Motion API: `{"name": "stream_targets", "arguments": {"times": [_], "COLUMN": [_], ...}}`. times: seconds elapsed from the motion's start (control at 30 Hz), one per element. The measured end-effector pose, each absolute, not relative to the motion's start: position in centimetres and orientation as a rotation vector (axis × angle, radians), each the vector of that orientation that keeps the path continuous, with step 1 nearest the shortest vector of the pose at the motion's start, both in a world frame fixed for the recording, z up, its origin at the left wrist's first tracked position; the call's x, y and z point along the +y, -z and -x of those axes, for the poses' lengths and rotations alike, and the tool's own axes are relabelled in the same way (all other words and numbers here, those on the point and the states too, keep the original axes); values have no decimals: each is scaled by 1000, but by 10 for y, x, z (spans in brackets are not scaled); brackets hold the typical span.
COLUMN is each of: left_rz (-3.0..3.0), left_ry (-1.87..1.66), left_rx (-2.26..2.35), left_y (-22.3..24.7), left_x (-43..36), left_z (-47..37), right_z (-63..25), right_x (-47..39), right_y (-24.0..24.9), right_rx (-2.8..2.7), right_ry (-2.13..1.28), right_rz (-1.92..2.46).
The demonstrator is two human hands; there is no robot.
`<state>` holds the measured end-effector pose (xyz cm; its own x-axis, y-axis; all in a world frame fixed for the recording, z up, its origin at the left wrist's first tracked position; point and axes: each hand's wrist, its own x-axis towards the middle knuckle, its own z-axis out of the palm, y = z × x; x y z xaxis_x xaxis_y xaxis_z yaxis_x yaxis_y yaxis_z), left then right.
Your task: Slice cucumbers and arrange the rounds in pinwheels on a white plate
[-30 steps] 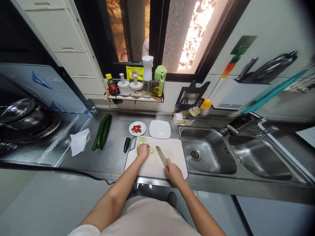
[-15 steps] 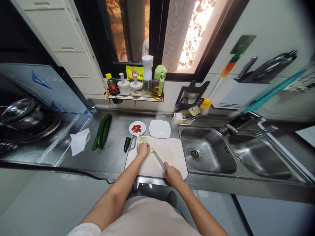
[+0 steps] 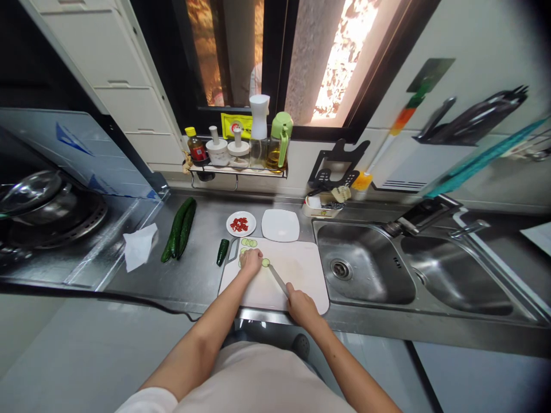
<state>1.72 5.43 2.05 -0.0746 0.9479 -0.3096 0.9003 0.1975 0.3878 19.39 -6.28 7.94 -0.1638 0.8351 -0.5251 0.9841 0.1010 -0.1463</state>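
On a white cutting board (image 3: 301,287) lie pale green cucumber slices (image 3: 249,242) near its upper left corner. My left hand (image 3: 251,263) is closed over the board just below them; what its fingers hold is hidden. In my right hand (image 3: 300,303) is the handle of a knife (image 3: 279,280), its blade pointing up and left. A single cucumber slice (image 3: 266,263) lies at the knife tip, beside my left fingers. Left of the board rests a short cucumber piece (image 3: 222,252). Behind it are a plate of chopped red pieces (image 3: 241,224) and a white square plate (image 3: 280,225).
Whole cucumbers (image 3: 179,229) and a crumpled white paper (image 3: 140,247) lie to the left, before a stove with a lidded pot (image 3: 38,198). A double sink (image 3: 365,264) is at the right. A condiment rack (image 3: 239,170) hangs behind the plates.
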Motion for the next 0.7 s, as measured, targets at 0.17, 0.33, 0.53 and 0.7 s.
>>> {"name": "stream_targets", "arguments": {"times": [0.17, 0.33, 0.53, 0.7], "left_rz": [-1717, -1714, -1708, -1702], "left_ry": [-131, -111, -90, -78], "left_rx": [1984, 1979, 1979, 1981], "left_y": [-21, -21, -24, -25], "left_x": [55, 57, 57, 57], "left_z": [-17, -17, -18, -18], "right_z": [-191, -189, -188, -186], "right_x": [-61, -58, -57, -54], "right_y": [-80, -79, -74, -73], "right_rx": [2084, 2089, 2100, 2104], "right_ry": [698, 696, 676, 673], "right_rz": [-1765, -1756, -1748, -1729]}}
